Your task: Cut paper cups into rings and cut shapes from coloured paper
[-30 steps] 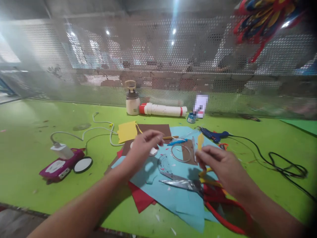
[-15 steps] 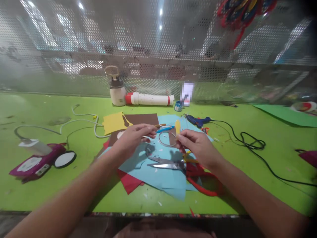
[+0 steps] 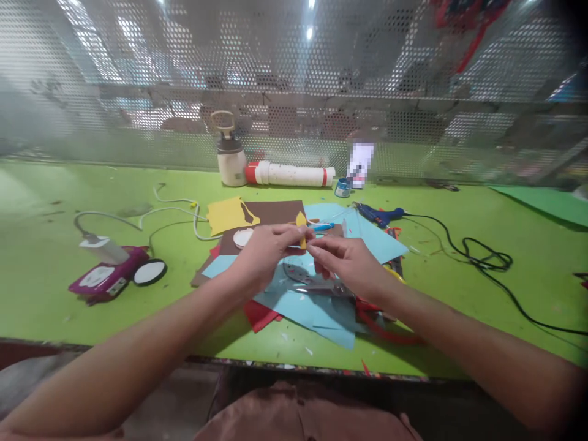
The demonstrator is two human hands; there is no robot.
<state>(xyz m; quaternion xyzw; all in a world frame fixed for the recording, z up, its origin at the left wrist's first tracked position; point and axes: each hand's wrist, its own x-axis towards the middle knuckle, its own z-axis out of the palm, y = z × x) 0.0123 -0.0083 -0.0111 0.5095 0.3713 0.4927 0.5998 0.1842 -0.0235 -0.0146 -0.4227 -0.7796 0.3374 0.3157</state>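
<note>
My left hand [image 3: 271, 251] pinches a small yellow paper piece [image 3: 301, 222] with a pointed top, upright above the papers. Close beside it, my right hand [image 3: 342, 254] has thumb and fingers pressed together near the piece's lower end; what they hold is hidden. I cannot make out the thin ring clearly between the hands. Below the hands lie light blue paper sheets [image 3: 333, 334] and large scissors with red handles [image 3: 381, 327], blades pointing left. A blue pen-like thing [image 3: 324, 227] lies just behind the fingers.
Yellow paper [image 3: 225, 215] and brown paper [image 3: 275, 211] lie behind the left hand. A blue glue gun [image 3: 379, 214] trails a black cord to the right. A purple power strip [image 3: 110, 275] stands left; a spray bottle [image 3: 232, 165] and white tube [image 3: 294, 176] stand at the back.
The yellow piece has passed from my right hand to my left. My hands have come together, and the ring seen in my right hand is now hard to see. The view has shifted.
</note>
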